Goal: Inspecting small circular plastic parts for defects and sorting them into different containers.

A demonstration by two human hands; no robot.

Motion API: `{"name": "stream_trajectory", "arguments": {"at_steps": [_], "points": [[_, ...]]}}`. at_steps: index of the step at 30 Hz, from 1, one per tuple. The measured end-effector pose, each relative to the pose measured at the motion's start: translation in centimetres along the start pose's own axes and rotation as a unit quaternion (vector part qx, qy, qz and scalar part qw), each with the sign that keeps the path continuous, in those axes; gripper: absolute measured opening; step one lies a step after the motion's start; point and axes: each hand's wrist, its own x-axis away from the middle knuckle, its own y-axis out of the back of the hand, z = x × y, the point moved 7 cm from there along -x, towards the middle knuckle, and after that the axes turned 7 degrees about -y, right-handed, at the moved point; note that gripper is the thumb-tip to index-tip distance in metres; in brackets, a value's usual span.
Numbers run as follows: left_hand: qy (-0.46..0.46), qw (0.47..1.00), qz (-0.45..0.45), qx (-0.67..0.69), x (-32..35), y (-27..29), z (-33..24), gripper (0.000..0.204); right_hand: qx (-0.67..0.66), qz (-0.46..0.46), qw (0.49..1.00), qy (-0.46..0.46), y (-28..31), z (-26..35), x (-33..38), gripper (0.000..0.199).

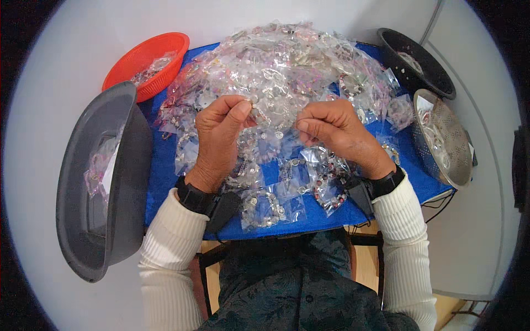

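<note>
Two hands work over a heap of small clear bags [287,71] of jewellery on the blue tabletop [160,165]. Head view: left hand [218,138] and right hand [337,132] both pinched shut on one clear bag [270,118] held between them just above the heap. Looks like the sorting step, one bag being handled. Next move likely needs a firm pinch and a drop into a container: grey tub [105,182] left, orange basket [146,60], black basket [417,60], metal colander [444,138] right.

A small clear plastic packet [270,118] holding a silvery bracelet, stretched flat between the 2 grips, its top corners pinched, its lower edge hanging below them.
</note>
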Motion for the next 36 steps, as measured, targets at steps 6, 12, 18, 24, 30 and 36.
{"name": "stream_trajectory", "arguments": {"at_steps": [6,12,18,24,30,36], "points": [[-0.003,1.0,0.008,-0.015,0.1,0.0,-0.3,0.014,0.001,0.015,0.999,-0.03,-0.1,-0.5,-0.1,0.016],[0.005,0.999,0.03,-0.01,0.2,-0.3,-0.4,0.016,0.019,0.039,0.999,-0.024,-0.5,0.0,0.1,0.018],[0.062,0.983,0.065,0.161,0.7,-2.1,-1.0,0.021,-0.06,0.041,0.994,-0.078,-0.6,-0.3,0.2,0.017],[0.031,0.986,0.155,-0.052,0.8,-3.2,-1.1,0.027,-0.063,0.043,0.994,-0.085,-0.5,-1.0,0.1,0.014],[0.072,0.983,0.127,-0.109,0.8,-2.6,-0.5,0.028,0.016,-0.055,0.998,-0.02,0.1,0.3,0.3,0.026],[0.117,0.985,0.111,-0.055,0.5,-1.8,0.8,0.029,0.198,-0.024,0.965,0.173,-0.8,2.3,0.6,0.048]]}}
